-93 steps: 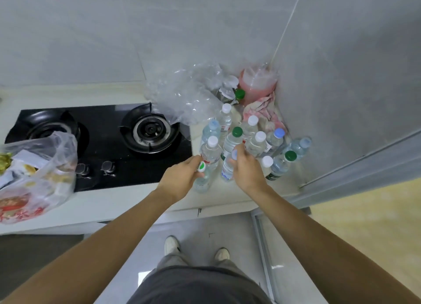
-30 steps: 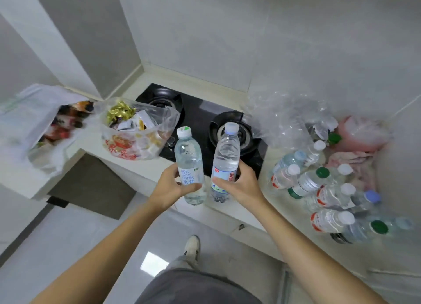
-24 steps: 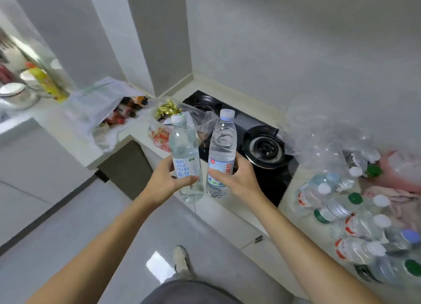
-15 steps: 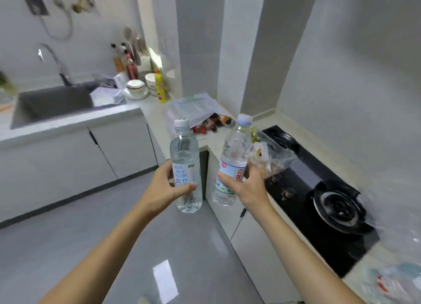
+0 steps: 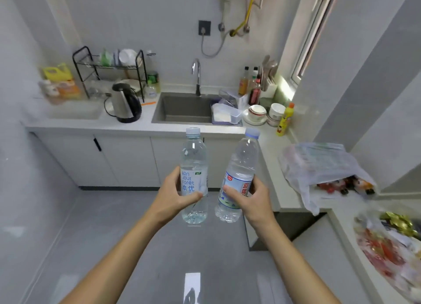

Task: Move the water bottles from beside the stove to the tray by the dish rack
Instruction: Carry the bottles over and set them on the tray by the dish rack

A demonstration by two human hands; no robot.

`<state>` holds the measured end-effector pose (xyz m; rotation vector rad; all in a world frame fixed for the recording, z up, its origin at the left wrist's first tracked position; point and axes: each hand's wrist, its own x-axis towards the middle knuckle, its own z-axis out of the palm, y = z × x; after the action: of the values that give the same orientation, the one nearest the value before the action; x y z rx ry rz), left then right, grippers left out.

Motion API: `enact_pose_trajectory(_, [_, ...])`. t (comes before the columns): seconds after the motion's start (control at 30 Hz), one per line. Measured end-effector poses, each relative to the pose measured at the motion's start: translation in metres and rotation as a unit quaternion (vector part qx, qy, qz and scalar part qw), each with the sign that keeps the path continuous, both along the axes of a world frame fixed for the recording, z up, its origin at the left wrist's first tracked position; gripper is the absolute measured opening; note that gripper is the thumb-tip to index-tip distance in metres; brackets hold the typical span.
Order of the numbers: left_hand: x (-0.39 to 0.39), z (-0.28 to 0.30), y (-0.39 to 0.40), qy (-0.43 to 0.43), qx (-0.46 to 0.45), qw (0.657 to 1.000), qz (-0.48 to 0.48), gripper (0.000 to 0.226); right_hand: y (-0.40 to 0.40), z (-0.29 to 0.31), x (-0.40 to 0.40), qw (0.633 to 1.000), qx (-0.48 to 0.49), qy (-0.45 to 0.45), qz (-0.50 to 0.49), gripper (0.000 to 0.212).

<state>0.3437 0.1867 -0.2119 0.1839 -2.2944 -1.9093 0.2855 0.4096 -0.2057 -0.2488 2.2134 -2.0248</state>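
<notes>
I am mid-carry: my left hand grips one water bottle, my right hand another bottle, fingers clamped round both. Next, cross to the tray far beyond my left fingers, beside the dish rack, and set them upright

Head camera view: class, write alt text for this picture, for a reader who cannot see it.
Two hands each hold an upright water bottle above a grey floor: the left hand grips a white-labelled bottle, the right hand a blue-labelled bottle. Ahead, a counter carries a dish rack, a kettle and a sink.
</notes>
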Motion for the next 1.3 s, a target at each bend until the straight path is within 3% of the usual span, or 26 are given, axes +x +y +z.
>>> enact_pose_trajectory(0.37, [-0.056, -0.016, -0.207, -0.002, 0.011, 0.987, 0.16, 0.067, -0.252, -0.012, -0.123, 0.983, -0.001, -0.014, 0.185, 0.035])
enact_pose_trajectory(0.73, [-0.109, 0.006, -0.404, -0.031, 0.009, 0.942, 0.333, 0.071, -0.492, -0.001, -0.242, 0.929, 0.015, -0.027, 0.369, 0.031])
enact_pose_trajectory(1.0, [-0.127, -0.025, -0.565, -0.058, -0.02, 0.929, 0.365, 0.065, -0.675, -0.017, -0.277, 0.915, 0.041, -0.012, 0.401, 0.033])
enact_pose_trajectory(1.3, [-0.199, -0.013, -0.744, -0.063, -0.032, 0.95, 0.305, 0.071, -0.822, -0.018, -0.328, 0.933, 0.045, -0.033, 0.355, 0.041])
